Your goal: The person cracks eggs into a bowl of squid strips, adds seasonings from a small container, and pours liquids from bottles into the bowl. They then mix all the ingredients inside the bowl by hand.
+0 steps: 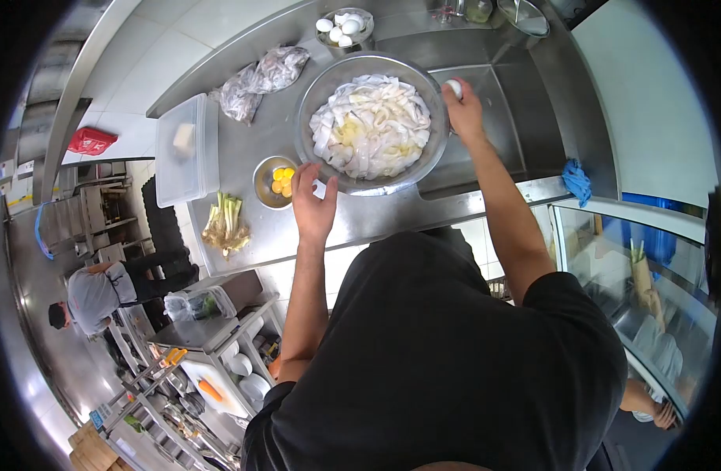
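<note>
In my right hand [464, 111] is a white egg [455, 89], held at the right rim of a large metal bowl [304, 129]. The bowl holds white, translucent strips [372, 129] with clear, yellowish liquid on them. At the bowl's lower left rim, my left hand [314, 202] has its fingers bent around a white piece of eggshell [320, 189]. Just left of that hand sits a small metal bowl [260, 185] with several egg yolks [282, 181] in it. A metal container [363, 41] with several white eggs [349, 27] stands behind the large bowl.
Left on the steel counter [274, 239] are plastic bags [262, 78], a clear plastic box [189, 169] and stalks with roots [225, 228]. A sink [486, 102] lies right, with a blue cloth [576, 182] at its edge. Another person [101, 290] stands at far left; someone's hand [664, 414] shows lower right.
</note>
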Demonstrator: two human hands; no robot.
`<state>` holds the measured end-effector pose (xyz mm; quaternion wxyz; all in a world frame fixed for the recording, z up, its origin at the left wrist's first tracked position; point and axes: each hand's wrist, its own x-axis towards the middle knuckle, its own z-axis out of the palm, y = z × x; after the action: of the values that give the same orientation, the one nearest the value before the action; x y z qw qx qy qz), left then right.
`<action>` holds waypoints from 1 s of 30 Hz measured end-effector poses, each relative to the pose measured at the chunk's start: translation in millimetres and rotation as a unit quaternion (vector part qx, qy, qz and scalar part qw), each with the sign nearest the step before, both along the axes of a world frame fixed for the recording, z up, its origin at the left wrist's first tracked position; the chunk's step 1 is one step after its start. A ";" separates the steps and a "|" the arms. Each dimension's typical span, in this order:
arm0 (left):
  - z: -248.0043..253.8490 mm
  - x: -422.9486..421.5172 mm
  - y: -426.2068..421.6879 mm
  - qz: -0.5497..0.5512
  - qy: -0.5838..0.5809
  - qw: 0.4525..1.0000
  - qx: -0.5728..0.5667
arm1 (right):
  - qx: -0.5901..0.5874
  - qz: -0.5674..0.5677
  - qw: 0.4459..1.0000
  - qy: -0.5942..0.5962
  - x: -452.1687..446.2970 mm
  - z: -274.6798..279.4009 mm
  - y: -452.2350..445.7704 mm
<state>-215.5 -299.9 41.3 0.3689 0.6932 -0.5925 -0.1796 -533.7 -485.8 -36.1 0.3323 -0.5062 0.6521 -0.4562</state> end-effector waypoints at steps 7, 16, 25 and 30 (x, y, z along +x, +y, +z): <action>14.9 -12.7 -14.4 -0.021 0.056 0.998 0.009 | -0.050 -0.073 0.995 0.038 -11.0 28.9 -8.9; 10.0 -10.7 -15.9 -0.030 0.038 0.999 0.020 | 0.099 -0.078 0.979 0.157 7.6 20.0 -10.1; 9.8 1.2 -11.7 -0.020 0.090 0.994 0.050 | 0.056 -0.127 0.986 0.096 2.7 21.0 -16.7; 24.9 -20.4 -35.7 -0.066 0.158 0.982 0.084 | 0.132 0.055 0.968 -0.206 16.5 56.5 -2.1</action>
<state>-235.9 -335.6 66.2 0.3862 0.6439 -0.5538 -0.3598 -517.2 -487.9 20.4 0.5479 -0.3878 0.5951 -0.4419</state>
